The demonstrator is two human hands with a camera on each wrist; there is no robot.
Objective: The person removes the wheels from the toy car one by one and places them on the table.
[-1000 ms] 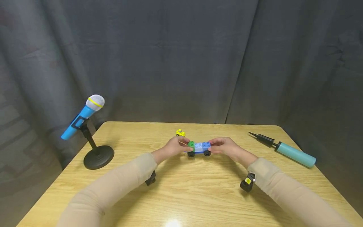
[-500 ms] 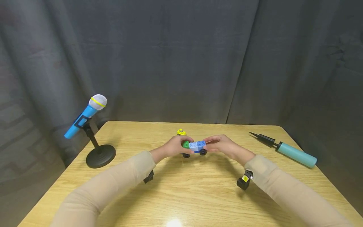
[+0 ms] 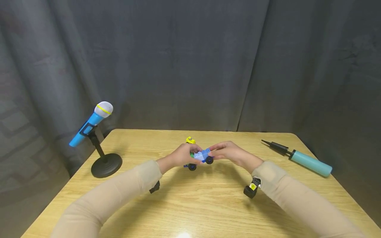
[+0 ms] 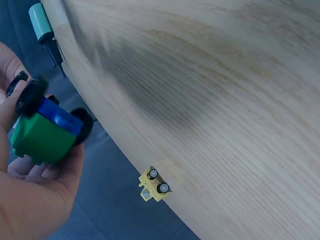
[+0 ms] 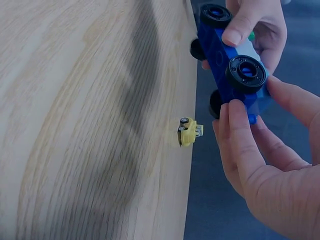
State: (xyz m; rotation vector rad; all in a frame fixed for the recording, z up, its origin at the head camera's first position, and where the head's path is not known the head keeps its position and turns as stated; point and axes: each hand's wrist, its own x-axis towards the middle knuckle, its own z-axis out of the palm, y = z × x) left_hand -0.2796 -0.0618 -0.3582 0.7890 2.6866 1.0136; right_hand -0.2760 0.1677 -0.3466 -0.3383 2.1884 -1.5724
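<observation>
I hold a small brick car (image 3: 200,156) with both hands, lifted above the wooden table (image 3: 190,205), in the middle of the head view. My left hand (image 3: 181,155) grips its green end, fingers curled around it, and my right hand (image 3: 229,152) pinches the other end between thumb and fingers. The car has a dark blue base, a light blue brick on top, one green brick (image 4: 37,140) at my left side, and black wheels (image 5: 246,73) with blue hubs. It is tilted, so the wheels point partly toward me and downward.

Just behind my hands, a tiny yellow toy vehicle (image 3: 190,140) stands on the table. At the left of the frame a blue microphone (image 3: 90,123) leans on a black stand. At the right lies a teal hand pump (image 3: 300,158).
</observation>
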